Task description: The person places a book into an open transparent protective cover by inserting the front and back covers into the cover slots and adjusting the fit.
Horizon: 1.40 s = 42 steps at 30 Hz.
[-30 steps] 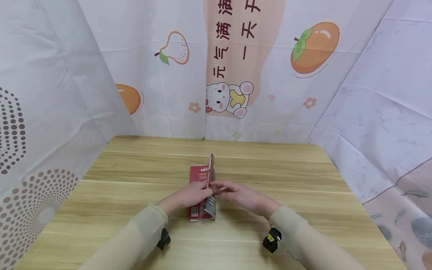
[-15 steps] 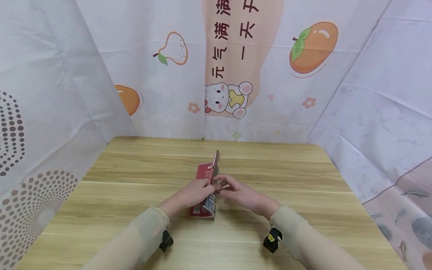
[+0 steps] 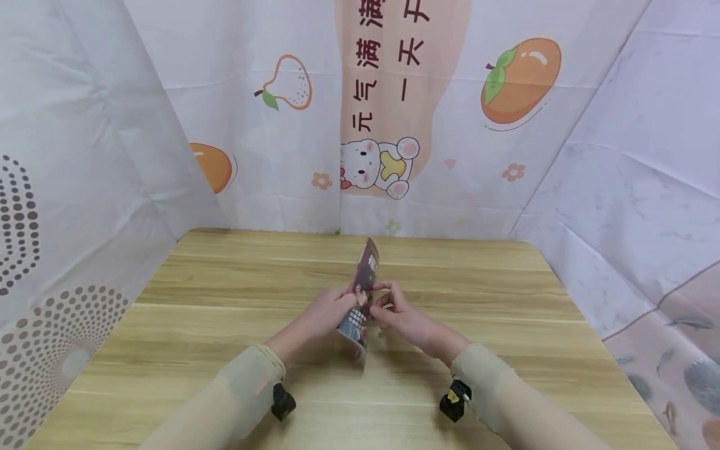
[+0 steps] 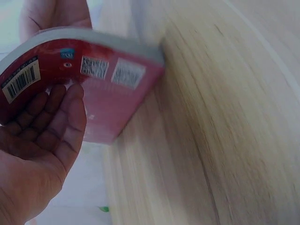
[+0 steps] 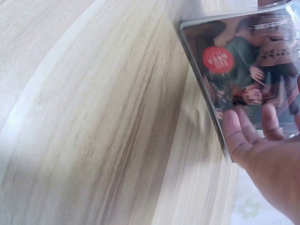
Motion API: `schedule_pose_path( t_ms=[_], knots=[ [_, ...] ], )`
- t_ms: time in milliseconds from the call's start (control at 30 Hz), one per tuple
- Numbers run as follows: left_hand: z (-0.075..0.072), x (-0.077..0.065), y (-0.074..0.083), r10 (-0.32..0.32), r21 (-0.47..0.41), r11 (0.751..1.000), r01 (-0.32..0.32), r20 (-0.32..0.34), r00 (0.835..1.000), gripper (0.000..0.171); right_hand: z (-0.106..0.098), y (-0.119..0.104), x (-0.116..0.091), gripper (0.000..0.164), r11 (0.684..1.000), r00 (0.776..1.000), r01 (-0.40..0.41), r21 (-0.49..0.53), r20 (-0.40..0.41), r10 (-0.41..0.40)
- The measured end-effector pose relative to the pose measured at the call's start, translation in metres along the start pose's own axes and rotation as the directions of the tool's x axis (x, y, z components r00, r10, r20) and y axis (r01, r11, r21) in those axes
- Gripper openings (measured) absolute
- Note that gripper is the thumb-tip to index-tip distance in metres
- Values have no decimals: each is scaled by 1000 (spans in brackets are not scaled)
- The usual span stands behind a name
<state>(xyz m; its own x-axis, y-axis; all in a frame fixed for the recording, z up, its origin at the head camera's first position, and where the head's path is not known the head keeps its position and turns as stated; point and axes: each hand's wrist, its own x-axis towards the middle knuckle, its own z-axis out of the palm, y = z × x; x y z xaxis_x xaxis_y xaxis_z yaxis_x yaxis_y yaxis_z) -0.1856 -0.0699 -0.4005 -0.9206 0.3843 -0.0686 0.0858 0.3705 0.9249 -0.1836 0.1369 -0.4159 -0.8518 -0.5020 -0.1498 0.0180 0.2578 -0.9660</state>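
Note:
A thin softcover book [image 3: 362, 297] stands up from the table, tilted and slightly bowed. Its red back cover [image 4: 108, 103] has a barcode and two square codes; the glossy front [image 5: 253, 56] carries a picture of figures and a round red sticker. My left hand [image 3: 329, 310] grips the book, thumb on the front and fingers [image 4: 72, 101] spread against the back. On the other side, my right hand [image 3: 402, 315] has its fingertips [image 5: 269, 110] touching the front cover, fingers slightly bent. Where its thumb bears on the book is hard to make out.
The wood-grain table [image 3: 225, 287] extends around the book on all sides. White printed curtains [image 3: 270, 162] hang behind the far edge and along both sides. A small black wrist camera [image 3: 452, 402] sits under each forearm.
The book has been lifted from lying partly spread on the table to standing steeply, turning its picture side toward view. The red back has gone out of the head view; the left hand shifted slightly right.

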Motion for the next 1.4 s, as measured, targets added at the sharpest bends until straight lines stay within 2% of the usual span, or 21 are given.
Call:
schedule_pose_path(
  t_ms=[200,333,433,567,700,733,767,833,1033,1233,1400],
  knots=[
    [2,0,3,23,-38,999,-23,-7,1000,40,-4,4,1,52,996,992,-48,79,-117,57],
    [2,2,3,49,-77,996,-51,-33,998,37,-11,7,1,64,991,984,-97,97,-140,110],
    [1,2,3,69,-126,989,-72,-24,997,35,-15,8,0,71,985,983,-117,128,-125,133],
    [-3,-3,12,95,-162,982,-93,3,995,35,-17,11,3,78,963,981,-126,237,-114,156],
    [-2,-2,10,87,-189,978,-88,-9,996,36,-17,12,6,85,950,971,-119,290,-166,173],
    [-1,0,5,83,-193,978,-85,-20,996,36,-17,12,6,86,951,967,-116,286,-187,174],
    [0,3,0,75,-187,979,-80,-34,997,36,-17,13,7,87,954,961,-111,278,-213,174],
    [0,4,-1,64,-157,985,-72,-60,996,36,-18,14,8,87,963,952,-98,252,-258,165],
    [2,8,-5,78,19,997,-76,-145,986,30,-19,15,9,80,976,926,-85,201,-347,152],
    [7,8,-3,80,145,988,-52,-195,978,19,-18,13,8,74,975,913,-44,219,-388,128],
    [11,8,-3,37,229,973,11,-206,978,17,-16,8,2,73,987,903,-34,159,-419,98]
  ],
)
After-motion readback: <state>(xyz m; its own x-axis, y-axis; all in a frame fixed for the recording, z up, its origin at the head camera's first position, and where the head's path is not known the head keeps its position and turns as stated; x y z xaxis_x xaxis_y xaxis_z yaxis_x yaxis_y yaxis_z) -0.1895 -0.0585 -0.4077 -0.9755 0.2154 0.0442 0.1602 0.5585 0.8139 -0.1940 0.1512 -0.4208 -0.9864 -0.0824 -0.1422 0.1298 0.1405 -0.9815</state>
